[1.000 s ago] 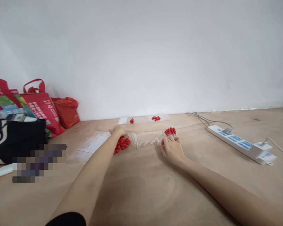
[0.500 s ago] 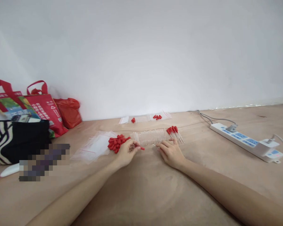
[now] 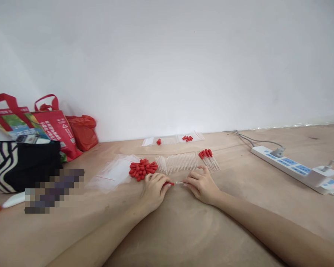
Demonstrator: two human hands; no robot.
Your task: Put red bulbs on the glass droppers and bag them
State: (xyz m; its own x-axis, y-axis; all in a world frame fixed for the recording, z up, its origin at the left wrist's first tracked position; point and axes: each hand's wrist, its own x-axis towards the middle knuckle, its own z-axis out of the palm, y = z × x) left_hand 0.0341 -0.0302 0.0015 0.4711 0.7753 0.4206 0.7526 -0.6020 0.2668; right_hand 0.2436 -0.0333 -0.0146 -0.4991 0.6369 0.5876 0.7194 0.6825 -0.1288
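My left hand (image 3: pixel 155 189) is closed on a red rubber dropper bulb (image 3: pixel 171 183), whose end sticks out past the thumb and points right. Facing it, my right hand (image 3: pixel 202 186) pinches a clear dropper tube (image 3: pixel 179 182). The tube's tip points at the bulb, with a small gap between them. Behind my left hand lies a heap of loose red bulbs (image 3: pixel 141 169). A row of clear tubes (image 3: pixel 179 163) stretches just beyond both hands. Several droppers with red bulbs on their tubes (image 3: pixel 207 154) lie side by side behind my right hand.
Clear zip bags (image 3: pixel 111 174) are stacked left of the bulb heap. Another bag (image 3: pixel 169 140) with red bulbs and tubes lies by the wall. A white power strip (image 3: pixel 295 168) with cords is on the right. Shopping bags (image 3: pixel 55 129) and a black striped bag (image 3: pixel 36 163) stand left.
My left hand has come away from the bulb heap, bringing the red bulb closer to the tube. More of the tube now shows past my right fingertips. The view has shifted slightly.
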